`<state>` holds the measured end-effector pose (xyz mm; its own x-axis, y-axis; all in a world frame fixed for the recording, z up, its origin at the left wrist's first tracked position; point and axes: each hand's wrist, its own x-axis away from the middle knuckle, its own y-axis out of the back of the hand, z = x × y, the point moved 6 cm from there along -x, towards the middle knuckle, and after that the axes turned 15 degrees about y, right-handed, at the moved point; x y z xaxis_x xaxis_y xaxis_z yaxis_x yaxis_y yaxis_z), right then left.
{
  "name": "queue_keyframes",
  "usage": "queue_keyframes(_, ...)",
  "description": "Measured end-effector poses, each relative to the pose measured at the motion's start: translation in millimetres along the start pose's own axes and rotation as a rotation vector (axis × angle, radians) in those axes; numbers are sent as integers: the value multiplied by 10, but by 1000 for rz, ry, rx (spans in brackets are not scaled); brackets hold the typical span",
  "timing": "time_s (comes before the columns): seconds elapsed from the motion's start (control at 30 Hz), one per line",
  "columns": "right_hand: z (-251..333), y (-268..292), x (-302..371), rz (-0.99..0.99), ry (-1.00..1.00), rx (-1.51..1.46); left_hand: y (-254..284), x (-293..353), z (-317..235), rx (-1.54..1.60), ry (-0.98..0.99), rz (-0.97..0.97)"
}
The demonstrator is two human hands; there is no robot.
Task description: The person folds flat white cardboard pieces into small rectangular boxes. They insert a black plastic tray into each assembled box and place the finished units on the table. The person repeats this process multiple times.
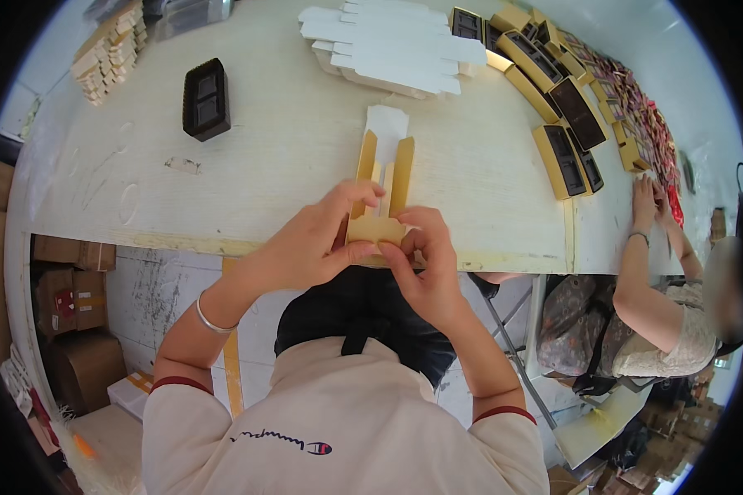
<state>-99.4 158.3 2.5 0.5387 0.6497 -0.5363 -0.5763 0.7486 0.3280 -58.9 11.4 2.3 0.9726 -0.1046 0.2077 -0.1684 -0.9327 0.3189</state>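
Observation:
A partly folded gold cardboard box [400, 173], white on its inside, lies at the table's near edge, its side walls standing up and a white flap stretching away from me. My left hand [314, 235] grips the box's near end, thumb at the front and index finger curled over the left wall. On the right corner of that same end, my right hand [423, 252] pinches the card between thumb and fingers. A black plastic tray insert [207, 99] with recesses sits apart, to the left on the table.
A stack of flat white carton blanks [388, 49] lies at the far middle. Gold boxes with black inserts [561, 161] cluster at the right, beside a heap of red packets [640, 107]. Pale folded card pieces [111, 58] are piled far left. Another person [664, 305] works at the right.

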Motion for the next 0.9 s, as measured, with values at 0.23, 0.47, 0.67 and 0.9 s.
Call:
queue_keyframes(0.23, 253, -35, -59, 151, 369, 696, -76, 111, -181, -203, -165, -265)
queue_keyframes(0.47, 65, -125, -90, 476, 97, 545, -82, 140, -271, -546, -208, -266)
queue_keyframes(0.67, 90, 507, -392, 374, 206, 597, 298, 2, -326, -811, -340, 34)
queue_keyframes(0.9, 175, 219, -187, 155, 165, 401, -61, 122, -663, -893, -302, -405)
